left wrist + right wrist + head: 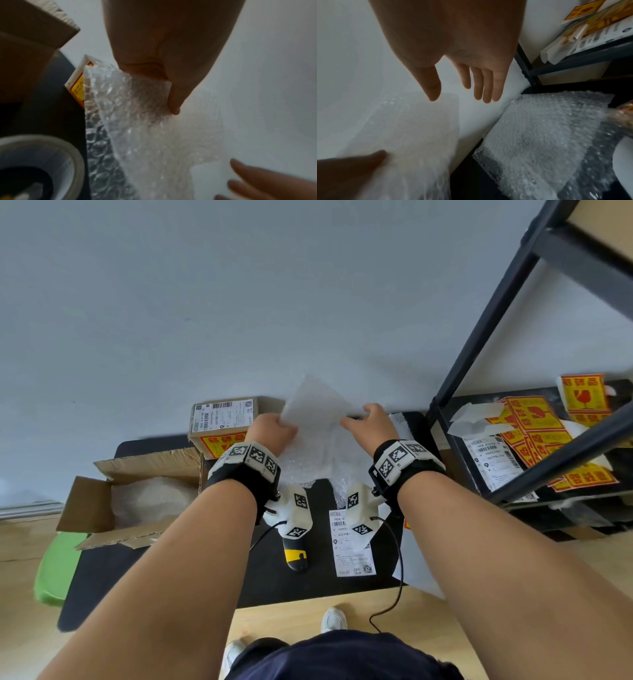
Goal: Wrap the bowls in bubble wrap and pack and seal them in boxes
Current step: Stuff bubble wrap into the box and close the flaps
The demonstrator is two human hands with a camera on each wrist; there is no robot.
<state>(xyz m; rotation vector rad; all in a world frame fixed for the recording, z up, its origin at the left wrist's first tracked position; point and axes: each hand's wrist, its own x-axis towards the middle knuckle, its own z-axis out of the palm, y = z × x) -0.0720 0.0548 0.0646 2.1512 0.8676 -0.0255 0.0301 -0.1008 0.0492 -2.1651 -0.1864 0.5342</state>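
Observation:
My left hand (pixel 284 424) pinches the left edge of a clear bubble wrap sheet (pixel 315 405) and holds it lifted off the black table (pixel 274 583). The left wrist view shows thumb and fingers of the left hand (pixel 169 94) clamped on the bubble wrap sheet (pixel 137 115). My right hand (pixel 352 419) is at the sheet's right edge, and in the right wrist view the right hand (pixel 453 93) has straight, spread fingers holding nothing. More bubble wrap (pixel 539 135) lies piled on the table beneath. No bowl shows in any view.
A sealed labelled box (pixel 222 422) stands at the back left. An open carton (pixel 137 498) with bubble wrap inside sits left. A yellow-black tool (pixel 296 556), a shipping label (pixel 351 542) and a tape roll (pixel 34 162) lie near me. A dark shelf (pixel 548 457) with fragile stickers stands right.

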